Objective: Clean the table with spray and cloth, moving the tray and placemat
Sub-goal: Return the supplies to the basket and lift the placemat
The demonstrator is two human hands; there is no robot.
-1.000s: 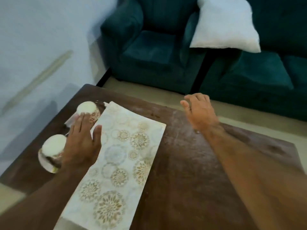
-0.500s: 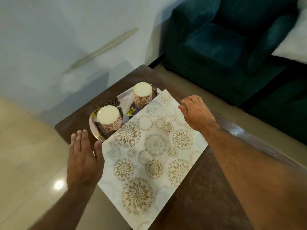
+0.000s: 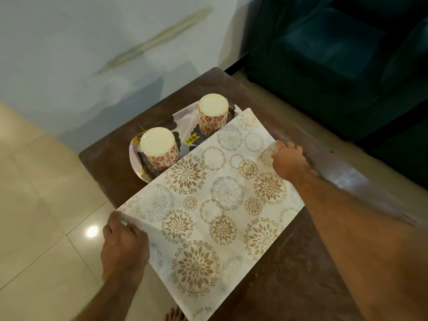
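Presently we lift the placemat (image 3: 215,200) off the worktop (image 3: 289,274): left hand (image 3: 124,244) and right hand (image 3: 288,158) pinch opposite edges (tray (image 3: 136,156) just beside); next, carry it away level.

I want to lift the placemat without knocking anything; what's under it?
The placemat lies over the brown table and overlaps the tray's near edge; its near end overhangs the table. Anything else beneath is covered.
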